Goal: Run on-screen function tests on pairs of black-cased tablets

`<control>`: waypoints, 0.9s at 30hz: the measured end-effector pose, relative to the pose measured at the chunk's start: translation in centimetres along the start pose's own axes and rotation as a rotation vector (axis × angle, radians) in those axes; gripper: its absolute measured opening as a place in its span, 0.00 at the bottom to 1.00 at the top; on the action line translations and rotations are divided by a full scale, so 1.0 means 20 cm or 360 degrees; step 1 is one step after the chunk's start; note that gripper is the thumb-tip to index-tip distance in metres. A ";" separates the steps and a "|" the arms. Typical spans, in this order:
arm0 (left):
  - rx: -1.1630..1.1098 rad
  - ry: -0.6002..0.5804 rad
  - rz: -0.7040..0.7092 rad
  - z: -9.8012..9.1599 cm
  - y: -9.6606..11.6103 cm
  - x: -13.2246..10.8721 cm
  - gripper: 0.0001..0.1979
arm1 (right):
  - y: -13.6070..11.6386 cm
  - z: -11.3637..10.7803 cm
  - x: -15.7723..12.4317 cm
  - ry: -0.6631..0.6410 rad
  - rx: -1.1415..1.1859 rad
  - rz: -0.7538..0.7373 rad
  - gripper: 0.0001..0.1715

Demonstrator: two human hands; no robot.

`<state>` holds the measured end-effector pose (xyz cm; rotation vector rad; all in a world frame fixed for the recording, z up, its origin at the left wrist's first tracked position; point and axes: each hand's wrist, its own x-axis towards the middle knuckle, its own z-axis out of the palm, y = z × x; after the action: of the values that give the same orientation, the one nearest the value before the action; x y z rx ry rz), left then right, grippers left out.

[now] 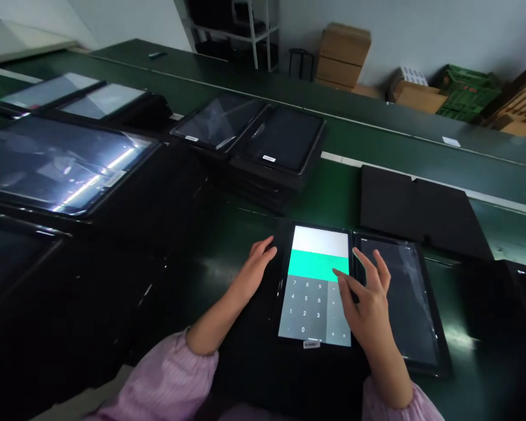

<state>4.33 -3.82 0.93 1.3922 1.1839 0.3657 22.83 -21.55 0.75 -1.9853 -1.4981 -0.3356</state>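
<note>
Watching from here, I'm seeing the left grip [251, 273] hanging just beside the lit tablet [304, 310], fingers parted, holding nothing; the right grip [368, 305] is reaching over its screen, fingers spread, empty, the index finger pointing at the green band, whether touching I can't tell; the tablet is lying between both grips, its long axis running away from the person, keypad end nearer; the keypad is already showing, but no entry is legible, so work seems underway; the dark tablet [405, 307], right of the right grip, is apparently awaiting attention.
</note>
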 end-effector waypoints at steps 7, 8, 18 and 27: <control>-0.0040 -0.0074 0.0158 -0.02 -0.05 -0.02 0.36 | 0.03 0.00 0.00 0.0041 -0.0102 0.0008 0.16; -0.0052 -0.0098 0.0170 -0.02 -0.06 -0.03 0.36 | 0.04 -0.01 0.01 0.0068 -0.0122 0.0012 0.17; 0.0006 -0.0219 0.0312 0.01 -0.09 -0.04 0.43 | 0.06 -0.01 0.02 -0.0013 -0.0069 -0.0039 0.16; 0.0267 -0.0315 0.0424 0.03 -0.11 -0.05 0.50 | -0.07 -0.04 0.02 -0.0177 0.0166 -0.0203 0.14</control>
<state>3.50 -5.40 -0.66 1.6983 0.8849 0.3106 21.75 -21.50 1.94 -1.8578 -1.6820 -0.1984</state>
